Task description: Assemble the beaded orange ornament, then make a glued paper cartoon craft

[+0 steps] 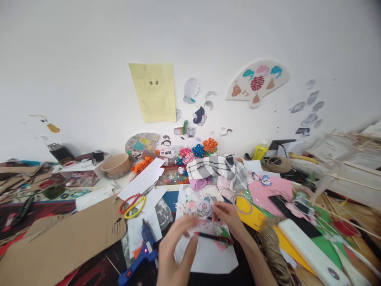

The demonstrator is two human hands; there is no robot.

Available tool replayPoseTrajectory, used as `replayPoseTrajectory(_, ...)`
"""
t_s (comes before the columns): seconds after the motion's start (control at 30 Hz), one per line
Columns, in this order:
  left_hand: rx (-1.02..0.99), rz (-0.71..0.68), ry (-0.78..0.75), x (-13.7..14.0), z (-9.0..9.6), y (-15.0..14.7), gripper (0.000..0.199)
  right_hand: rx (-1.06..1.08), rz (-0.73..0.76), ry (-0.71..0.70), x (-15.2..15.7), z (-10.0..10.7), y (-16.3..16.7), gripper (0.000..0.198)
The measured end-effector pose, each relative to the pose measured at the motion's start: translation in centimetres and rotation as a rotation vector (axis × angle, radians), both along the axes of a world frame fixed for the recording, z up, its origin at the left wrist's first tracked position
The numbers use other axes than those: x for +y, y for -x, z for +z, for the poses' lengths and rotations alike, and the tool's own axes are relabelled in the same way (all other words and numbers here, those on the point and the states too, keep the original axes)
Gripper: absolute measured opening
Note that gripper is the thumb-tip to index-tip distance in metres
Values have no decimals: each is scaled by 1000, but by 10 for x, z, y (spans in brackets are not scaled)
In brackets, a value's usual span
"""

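My right hand point(228, 217) is closed, its fingertips pinching the right edge of a small paper cutout point(204, 208) with a grey-and-white cartoon figure. My left hand point(178, 246) is slightly blurred, with thumb and fingers curved apart and nothing visible between them. Below both hands lies a white sheet of paper point(212, 260). A dark pen point(214, 237) with a red end rests across it, among coloured paper scraps. To the left of my left hand is a blue glue gun point(138, 260). Farther up are scissors point(133, 205) with red and yellow handles.
A cardboard sheet point(65, 238) covers the left front. A checked cloth point(216, 169) lies behind the hands. Twine point(274, 250) and a white oblong device point(312, 252) are at right. A round tan bowl point(115, 166) and pipe-cleaner flowers point(198, 151) stand near the wall.
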State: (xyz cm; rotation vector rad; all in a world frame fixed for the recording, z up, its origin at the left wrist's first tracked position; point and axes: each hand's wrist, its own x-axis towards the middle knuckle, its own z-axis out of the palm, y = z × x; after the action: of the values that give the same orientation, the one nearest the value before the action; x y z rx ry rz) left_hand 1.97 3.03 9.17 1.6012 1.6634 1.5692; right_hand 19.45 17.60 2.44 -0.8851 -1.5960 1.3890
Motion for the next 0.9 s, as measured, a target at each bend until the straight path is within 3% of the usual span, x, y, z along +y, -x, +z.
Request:
replayPoseTrajectory(0.07, -46, 9, 64, 22, -15, -7, 39, 11, 20, -1, -6, 10, -3, 37)
replayPoseTrajectory(0.17, -277, -21, 156, 45, -36, -20, 39, -6, 60, 5, -17, 21, -7, 34)
replayPoseTrajectory(0.3, -496, -13, 159, 49, -53, -33, 32, -60, 116, 18, -31, 23, -15, 33)
replayPoseTrajectory(0.47, -472, -11, 136, 31, -61, -31, 34, -106, 115, 45, -48, 12, -15, 37)
replayPoseTrajectory(0.63, -303, 13, 180, 15, -58, -12, 33, -87, 229, 60, -64, 2, -1, 39)
replayPoseTrajectory(0.9, -230, -21, 168, 5, -56, 2, 36, -205, 294, -45, -65, 18, 19, 32)
